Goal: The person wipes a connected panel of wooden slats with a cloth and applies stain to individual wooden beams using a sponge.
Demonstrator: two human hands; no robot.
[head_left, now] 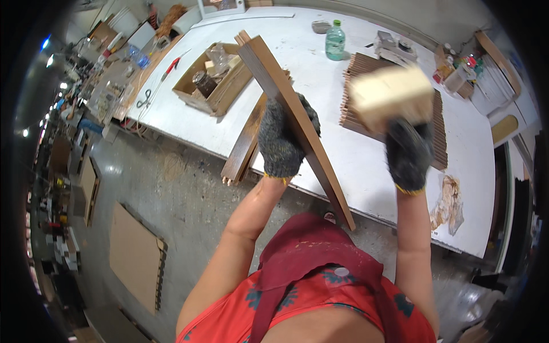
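- Left hand [281, 143]: in a dark knitted work glove, closed around a long brown wooden slat [294, 123], gripping it at about mid-length. The slat runs tilted, its upper end over the table and its lower end out past the table edge toward the person's body.
- Right hand [408, 153]: in a matching dark glove, raised and clamped on a pale block [390, 97]. The block is blurred; its material cannot be told. It sits above the glove, to the right of the slat and clear of it.
- The two hands are apart, each on its own item.
- Behind the left hand: further brown wooden slats [243, 150] lie on the table, their ends overhanging the near edge.
- Under and behind the pale block: a row of thin brown strips [354, 77] laid side by side on the table surface.
- Work surface: a white table [372, 166], marked and stained, with a crumpled brownish rag or paper [447, 203] near its right front corner.
- Left rear of the table: an open cardboard box [213, 80] holding a dark jar and wood offcuts. Scissors [144, 98] lie just beyond it on the left.
- Rear centre: a green plastic bottle [335, 41] standing upright.
- Floor, lower left: flat cardboard sheets [134, 257] on grey concrete.
- The person wears a red top with a dark red apron.
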